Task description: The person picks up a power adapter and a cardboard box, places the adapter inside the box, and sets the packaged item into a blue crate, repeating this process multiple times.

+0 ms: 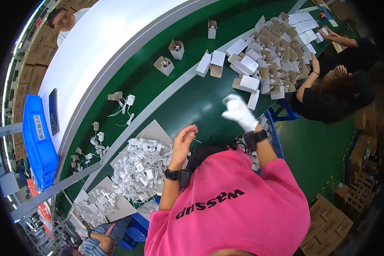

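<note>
My left hand (183,146) is bare and hovers over the near edge of the green table (192,102), beside a heap of white chargers with cables (143,168). Its fingers are extended and slightly bent, with nothing visible in the palm. A short bit of white cable shows just past the fingertips. My right hand (240,112), in a white glove, is above the table farther right, near the open white boxes (246,83). The gloved fingers look curled together; whatever they may hold is hidden.
Many open boxes (281,59) crowd the right, where other people's hands (315,64) work. Beyond a metal rail, a green belt carries small boxes (176,49) and chargers (126,102). A blue bin (39,143) stands far left. Another worker's arm (100,243) shows lower left.
</note>
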### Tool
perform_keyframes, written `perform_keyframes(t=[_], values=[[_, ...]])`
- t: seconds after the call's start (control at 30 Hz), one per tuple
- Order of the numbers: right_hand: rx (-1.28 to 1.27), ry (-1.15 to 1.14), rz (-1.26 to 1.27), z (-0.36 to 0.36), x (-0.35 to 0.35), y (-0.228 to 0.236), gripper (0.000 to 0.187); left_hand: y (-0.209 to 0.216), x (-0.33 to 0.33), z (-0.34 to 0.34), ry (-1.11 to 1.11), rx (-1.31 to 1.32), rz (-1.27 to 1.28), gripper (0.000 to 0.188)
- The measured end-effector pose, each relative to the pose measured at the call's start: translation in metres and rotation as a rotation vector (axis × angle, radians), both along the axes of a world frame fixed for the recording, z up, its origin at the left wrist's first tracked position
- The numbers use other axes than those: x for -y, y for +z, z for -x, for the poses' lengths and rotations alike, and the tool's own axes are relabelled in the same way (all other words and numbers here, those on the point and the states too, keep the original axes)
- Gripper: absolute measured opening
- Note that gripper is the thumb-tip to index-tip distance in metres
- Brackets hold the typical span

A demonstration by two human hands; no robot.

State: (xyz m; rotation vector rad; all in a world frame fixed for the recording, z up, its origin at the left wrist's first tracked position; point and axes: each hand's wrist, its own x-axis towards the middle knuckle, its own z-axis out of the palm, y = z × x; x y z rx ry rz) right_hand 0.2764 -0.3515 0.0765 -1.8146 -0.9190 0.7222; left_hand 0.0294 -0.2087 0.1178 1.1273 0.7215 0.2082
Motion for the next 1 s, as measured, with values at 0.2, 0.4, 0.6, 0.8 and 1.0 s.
perform_keyframes(t=[0.2,0.4,0.6,0.8,1.0], values=[[-0.449,-0.575,-0.227,-0.109,0.062,-0.055,0.037,-0.019,-0.002,-0.006,-0.012,-0.122,-0.015,0.024],[-0.351,-0.138,0.178,-0.131,0.068,-0.071,0.062,-0.036,-0.003,-0.036,-0.045,-0.170,-0.042,0.025],[-0.455,-0.128,0.344,-0.097,0.025,-0.044,0.067,-0.069,-0.020,-0.063,-0.127,-0.213,-0.058,0.026],[0.202,-0.054,0.521,-0.130,-0.018,-0.072,0.072,-0.105,-0.026,-0.092,-0.240,-0.256,-0.028,0.031],[0.029,0.297,0.655,-0.082,-0.039,-0.059,0.074,-0.162,-0.012,-0.105,-0.140,-0.368,-0.090,0.048]])
